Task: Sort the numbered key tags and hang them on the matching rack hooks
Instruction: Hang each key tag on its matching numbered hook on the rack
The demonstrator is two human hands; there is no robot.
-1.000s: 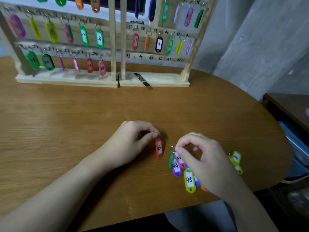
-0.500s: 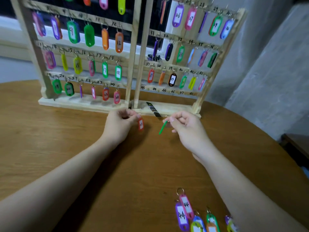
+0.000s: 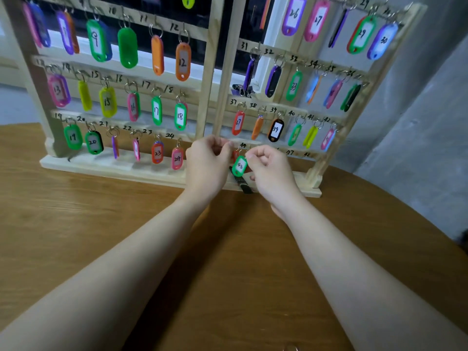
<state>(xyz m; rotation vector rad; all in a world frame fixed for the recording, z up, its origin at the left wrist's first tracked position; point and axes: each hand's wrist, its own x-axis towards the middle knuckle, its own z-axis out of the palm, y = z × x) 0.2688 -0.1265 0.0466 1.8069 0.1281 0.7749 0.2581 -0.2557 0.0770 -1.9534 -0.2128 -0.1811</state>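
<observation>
Right hand [image 3: 269, 164] grip pinched the ring of green tag 43 [image 3: 239, 166] at the rack's [image 3: 210, 72] bottom row, by the 44 mark. Left hand [image 3: 207, 160] grip was curled tight beside it; contents unclear, red tag [image 3: 235, 155] partly hidden behind. Rack stood on tabletop [image 3: 76, 224].

Both bare forearms reach forward, converging toward middle. Left hand [image 3: 206, 165] raised, back toward camera, fingers curled in, thumb and fingertips pinched together at upper right of hand; what they pinch is too hidden to tell. Right hand [image 3: 269, 168] just beside it, nearly touching, wrist bent slightly, fingers curled, thumb and forefinger pinched at ring of green tag [image 3: 239, 166]. Tag hangs below those fingertips, between two hands.
</observation>
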